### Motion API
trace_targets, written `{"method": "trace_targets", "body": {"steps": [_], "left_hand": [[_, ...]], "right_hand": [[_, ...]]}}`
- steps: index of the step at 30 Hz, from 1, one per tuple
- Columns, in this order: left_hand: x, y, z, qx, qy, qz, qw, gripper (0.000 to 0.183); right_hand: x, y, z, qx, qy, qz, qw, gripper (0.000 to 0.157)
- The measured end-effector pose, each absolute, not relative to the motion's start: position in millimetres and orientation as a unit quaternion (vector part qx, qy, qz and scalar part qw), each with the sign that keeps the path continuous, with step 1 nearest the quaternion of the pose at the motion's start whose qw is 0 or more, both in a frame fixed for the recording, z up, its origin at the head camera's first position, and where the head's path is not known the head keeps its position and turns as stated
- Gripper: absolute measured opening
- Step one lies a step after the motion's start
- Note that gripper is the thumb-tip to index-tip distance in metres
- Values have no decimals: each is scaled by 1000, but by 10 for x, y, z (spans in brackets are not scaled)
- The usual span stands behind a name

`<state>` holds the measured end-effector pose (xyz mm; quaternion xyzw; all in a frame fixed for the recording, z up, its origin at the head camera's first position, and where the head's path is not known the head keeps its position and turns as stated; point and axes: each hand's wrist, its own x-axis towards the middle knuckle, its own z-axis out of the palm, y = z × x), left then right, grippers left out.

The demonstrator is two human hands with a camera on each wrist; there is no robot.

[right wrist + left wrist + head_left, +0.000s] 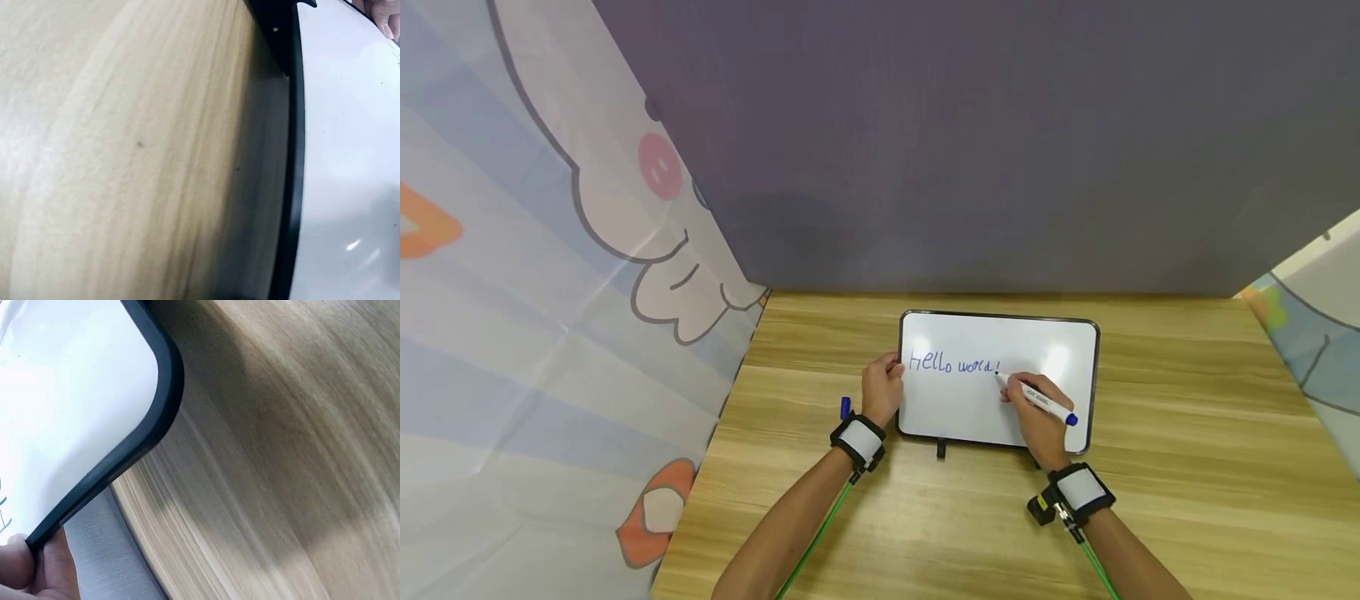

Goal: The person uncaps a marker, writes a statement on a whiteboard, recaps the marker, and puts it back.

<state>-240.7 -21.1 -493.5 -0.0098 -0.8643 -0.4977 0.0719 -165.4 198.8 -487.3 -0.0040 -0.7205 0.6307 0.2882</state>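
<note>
A small whiteboard (955, 412) with a black frame stands on the wooden table, with blue handwriting (928, 362) reading "Hello world!" across it. My left hand (882, 390) pinches the board's left edge between thumb and fingers; the left wrist view shows the thumb (15, 562) over the white face. In my right hand (1042, 421) is a white marker (1047, 403) with a blue end, gripped like a pen. Its tip is right at the bottom of the exclamation mark. The right wrist view shows the board's lower frame (292, 187), while the right hand is hidden there.
A blue marker cap (846, 407) sits on the table (805, 350) left of my left wrist. Black stand feet (941, 448) jut out below the board. Behind the table rises a grey panel (985, 167), and a cartoon-printed sheet (550, 400) hangs on the left.
</note>
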Motion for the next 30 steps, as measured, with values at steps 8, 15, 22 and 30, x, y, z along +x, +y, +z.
{"method": "trace_targets", "body": {"steps": [8,15,22,30], "left_hand": [[-2415,-200,-4961,-4,-866,-496,67,18],[-2428,-185,-4939,-2,-868,-492,71,19],[-2451,-165,-4908,-5,-871,-486,69,19],[-2435,-183,-4931,-6,-874,-480,78,19]], "right_hand": [[-1660,1991,-4905,-6,-724,627,286,10],[-1670,1997,-4887,-16,-724,631,278,9],[-1669,2009,-4873,-21,-738,612,284,8],[-1685,1998,-4904,-7,-746,597,294,7]]}}
